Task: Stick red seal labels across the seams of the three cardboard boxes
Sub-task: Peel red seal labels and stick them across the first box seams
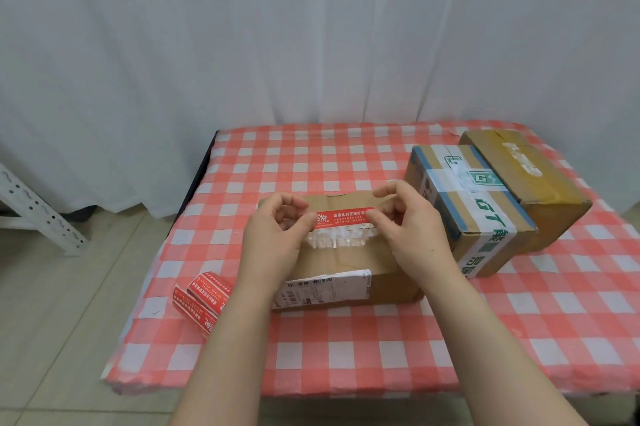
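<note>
A brown cardboard box [349, 264] with a white shipping sticker on its front lies in the middle of the checked table. A red seal label [343, 217] is stretched level above the box's top. My left hand [277, 235] pinches the label's left end and my right hand [405, 221] pinches its right end. To the right stands a second box [471, 204] with white and green tape, and behind it a third, yellowish box [533, 179]. A roll of red seal labels [201, 301] lies at the table's left edge.
The table wears a red-and-white checked cloth [381, 349]. A white curtain [311, 44] hangs right behind it. A grey perforated metal bracket [38, 211] leans at the far left above the tiled floor [62, 321].
</note>
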